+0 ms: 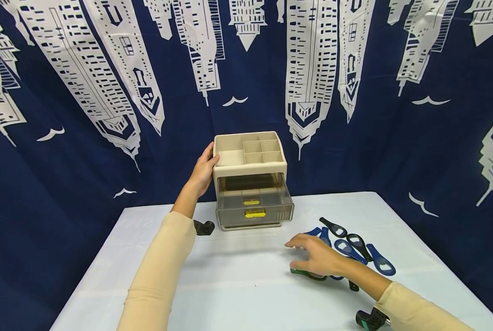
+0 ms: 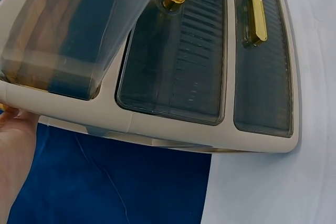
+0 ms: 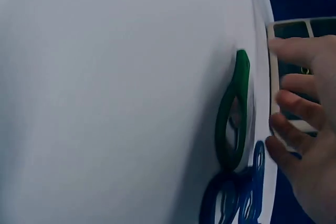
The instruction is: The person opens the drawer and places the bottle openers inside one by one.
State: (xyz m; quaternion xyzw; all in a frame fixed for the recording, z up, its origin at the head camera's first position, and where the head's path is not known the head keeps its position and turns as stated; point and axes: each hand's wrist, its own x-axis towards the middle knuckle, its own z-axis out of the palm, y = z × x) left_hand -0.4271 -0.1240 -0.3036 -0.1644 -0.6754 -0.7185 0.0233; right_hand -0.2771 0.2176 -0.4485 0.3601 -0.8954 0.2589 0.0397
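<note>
A cream desktop organizer (image 1: 249,171) with grey see-through drawers and yellow handles stands at the table's back. Its upper drawer (image 1: 254,215) is pulled out. My left hand (image 1: 202,170) holds the organizer's upper left side, thumb at the front edge; in the left wrist view its fingers are partly hidden by the casing. My right hand (image 1: 318,255) is held with fingers spread and lightly bent, nothing between them. Near it lies a green loop-ended tool (image 3: 232,111) with a tapered handle. Similar blue tools (image 1: 345,250) and black tools (image 1: 334,227) lie around and partly beneath that hand.
The white table (image 1: 229,285) meets a dark blue curtain (image 1: 246,115) with white building prints. Open compartments (image 1: 263,147) top the organizer. A black device (image 1: 204,227) shows beside the left forearm, another black device (image 1: 370,318) beside the right sleeve.
</note>
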